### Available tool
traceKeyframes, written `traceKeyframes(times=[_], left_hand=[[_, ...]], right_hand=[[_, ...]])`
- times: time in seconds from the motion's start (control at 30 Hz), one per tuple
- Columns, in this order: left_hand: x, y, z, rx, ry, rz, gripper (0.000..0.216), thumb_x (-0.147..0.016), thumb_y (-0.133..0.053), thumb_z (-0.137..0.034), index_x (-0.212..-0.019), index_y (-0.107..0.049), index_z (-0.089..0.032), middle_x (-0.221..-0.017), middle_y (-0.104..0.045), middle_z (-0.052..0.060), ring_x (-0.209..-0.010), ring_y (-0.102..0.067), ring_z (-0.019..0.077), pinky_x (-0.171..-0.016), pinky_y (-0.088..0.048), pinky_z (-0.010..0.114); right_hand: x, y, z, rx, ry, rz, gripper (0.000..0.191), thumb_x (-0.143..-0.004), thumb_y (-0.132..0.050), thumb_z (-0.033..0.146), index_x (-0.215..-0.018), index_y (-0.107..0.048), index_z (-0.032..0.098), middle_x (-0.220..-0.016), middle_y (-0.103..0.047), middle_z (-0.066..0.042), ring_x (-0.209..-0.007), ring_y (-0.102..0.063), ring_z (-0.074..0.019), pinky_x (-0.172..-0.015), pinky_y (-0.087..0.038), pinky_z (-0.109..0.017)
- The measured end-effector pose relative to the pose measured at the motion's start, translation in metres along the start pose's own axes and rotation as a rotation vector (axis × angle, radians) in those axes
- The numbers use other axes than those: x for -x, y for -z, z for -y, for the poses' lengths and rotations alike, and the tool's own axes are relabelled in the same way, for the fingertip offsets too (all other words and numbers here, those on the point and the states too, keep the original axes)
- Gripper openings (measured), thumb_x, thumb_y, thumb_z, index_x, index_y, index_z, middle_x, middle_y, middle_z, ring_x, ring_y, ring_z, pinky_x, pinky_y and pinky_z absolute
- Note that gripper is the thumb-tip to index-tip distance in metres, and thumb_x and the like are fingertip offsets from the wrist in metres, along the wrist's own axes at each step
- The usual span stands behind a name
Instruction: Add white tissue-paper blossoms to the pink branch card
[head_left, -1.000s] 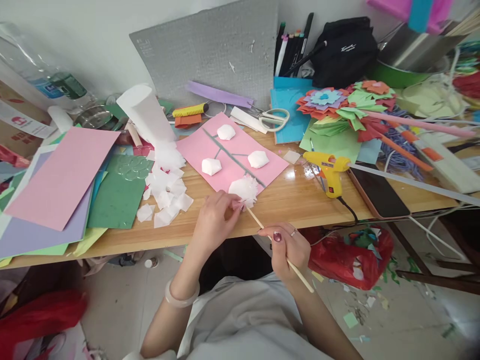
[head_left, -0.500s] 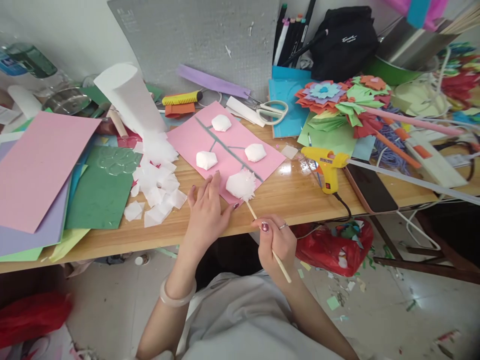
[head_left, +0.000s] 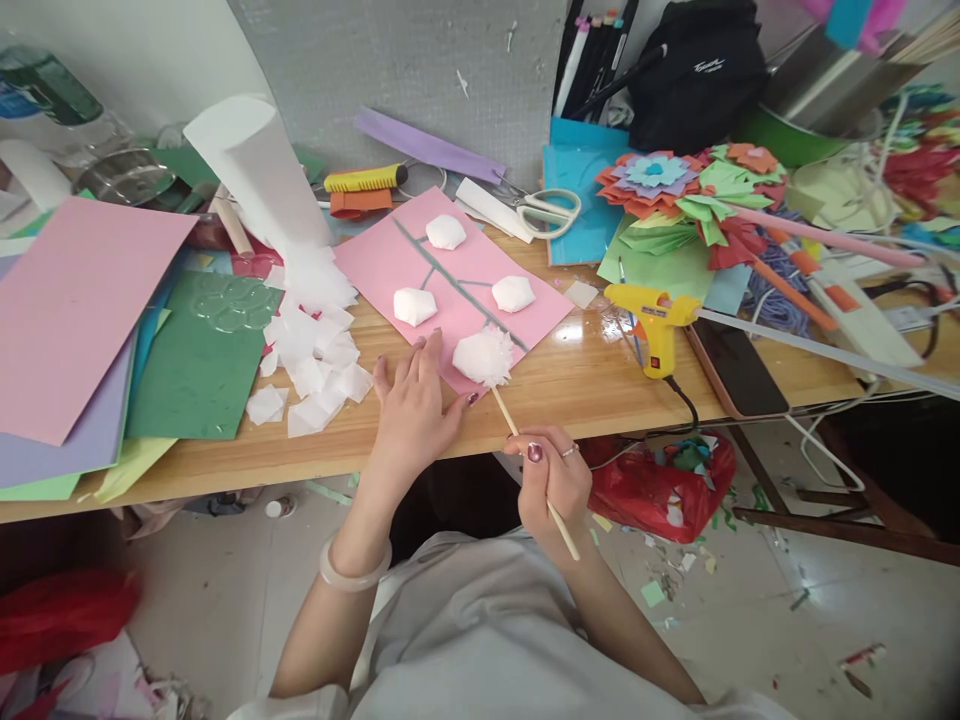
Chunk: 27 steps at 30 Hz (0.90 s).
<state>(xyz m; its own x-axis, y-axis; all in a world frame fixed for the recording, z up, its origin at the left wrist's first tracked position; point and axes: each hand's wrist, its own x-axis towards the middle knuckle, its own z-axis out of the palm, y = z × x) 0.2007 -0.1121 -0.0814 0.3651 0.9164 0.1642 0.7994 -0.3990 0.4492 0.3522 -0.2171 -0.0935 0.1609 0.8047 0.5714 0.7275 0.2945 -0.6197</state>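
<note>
On the wooden table lies a pink sheet of paper (head_left: 379, 258) with a grey-green branch line (head_left: 450, 280) running across it. Several padded white shapes sit along the line, one (head_left: 445, 232) near the far corner. The nearest white shape (head_left: 474, 357) carries small ruffled paper pieces on its right side. My right hand (head_left: 553, 490) is closed around a thin wooden stick (head_left: 504, 408), whose far tip touches the ruffled edge. Palm down, my left hand (head_left: 416, 400) rests on the near left edge of the pink sheet with its fingers spread.
Loose white paper squares (head_left: 322, 375) lie left of the sheet, beside a white paper roll (head_left: 255, 165). Coloured sheets (head_left: 82, 320) are stacked at far left. A yellow glue gun (head_left: 654, 325), a phone (head_left: 739, 368) and scissors (head_left: 551, 212) lie to the right.
The view has tilted slightly, so the table sits a little higher in the picture. Both hands keep nearly the same place, and the stick stays at the ruffled white shape.
</note>
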Motion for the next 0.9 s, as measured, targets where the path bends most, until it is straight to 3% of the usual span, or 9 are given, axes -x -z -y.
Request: traceKeyframes(times=[0.27, 0.43, 0.53, 0.7, 0.9], left_hand=[[0.002, -0.002, 0.0, 0.033, -0.014, -0.015, 0.062, -0.092, -0.054, -0.031, -0.148, -0.03, -0.018, -0.145, -0.053, 0.02, -0.14, -0.043, 0.0325, -0.117, -0.017, 0.062], [0.014, 0.013, 0.013, 0.091, -0.016, -0.158, 0.043, -0.094, -0.049, -0.022, -0.137, -0.047, -0.024, -0.141, -0.058, 0.012, -0.137, -0.047, 0.0269, -0.116, -0.026, 0.052], [0.02, 0.021, 0.018, 0.029, 0.002, -0.206, 0.034, -0.097, -0.047, -0.023, -0.129, -0.058, -0.027, -0.137, -0.062, 0.008, -0.137, -0.047, 0.0276, -0.116, -0.023, 0.054], [0.019, 0.012, 0.007, -0.025, -0.054, -0.118, 0.03, -0.099, -0.045, -0.026, -0.122, -0.065, -0.027, -0.133, -0.067, 0.006, -0.135, -0.051, 0.0306, -0.116, -0.013, 0.063], [0.012, 0.01, -0.006, -0.059, -0.034, -0.059, 0.032, -0.099, -0.045, -0.022, -0.12, -0.068, -0.026, -0.133, -0.067, 0.006, -0.136, -0.049, 0.0359, -0.112, -0.012, 0.072]], right_hand=[[0.006, 0.01, 0.007, -0.137, 0.009, -0.074, 0.032, -0.096, -0.036, 0.01, -0.084, -0.064, 0.021, -0.076, -0.066, -0.003, -0.076, -0.065, -0.0161, -0.068, -0.053, -0.03], [-0.003, 0.003, 0.002, -0.105, 0.02, -0.032, 0.031, -0.097, -0.038, 0.011, -0.082, -0.064, 0.021, -0.074, -0.067, -0.003, -0.074, -0.065, -0.0158, -0.067, -0.053, -0.029], [-0.004, 0.003, -0.002, -0.098, -0.017, -0.049, 0.034, -0.098, -0.037, 0.013, -0.08, -0.064, 0.02, -0.073, -0.068, -0.004, -0.071, -0.065, -0.0158, -0.064, -0.052, -0.028], [-0.001, 0.006, -0.006, -0.087, -0.102, -0.071, 0.038, -0.101, -0.036, 0.019, -0.079, -0.066, 0.02, -0.073, -0.069, -0.005, -0.071, -0.065, -0.0156, -0.066, -0.052, -0.03], [-0.001, 0.007, -0.008, -0.129, -0.225, -0.126, 0.041, -0.103, -0.035, 0.027, -0.076, -0.066, 0.019, -0.072, -0.069, -0.004, -0.067, -0.065, -0.0143, -0.06, -0.049, -0.027]])
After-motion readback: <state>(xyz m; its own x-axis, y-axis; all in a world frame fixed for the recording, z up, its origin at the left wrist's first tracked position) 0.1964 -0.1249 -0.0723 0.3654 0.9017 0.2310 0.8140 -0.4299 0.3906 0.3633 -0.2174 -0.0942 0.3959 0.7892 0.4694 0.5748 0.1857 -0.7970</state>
